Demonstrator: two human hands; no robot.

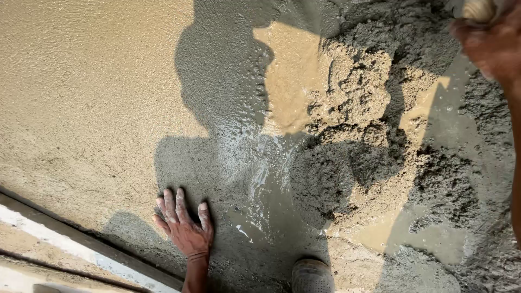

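- left hand (184, 228) flat on the wet concrete (108, 108), fingers spread apart
- right hand (491, 40) up at 2 o'clock, fingers clamped round a wooden handle (477, 9)
- lumpy mortar pile (374, 135) at 3 o'clock

We see a straight formwork edge board (81, 241) along the lower left and a mud-caked shoe toe (311, 275) at the bottom edge.

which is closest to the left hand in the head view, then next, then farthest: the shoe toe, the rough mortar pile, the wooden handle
From the left hand:
1. shoe toe, just right, bottom edge.
2. rough mortar pile, up and right, mid-frame.
3. wooden handle, top right corner, in the right hand.
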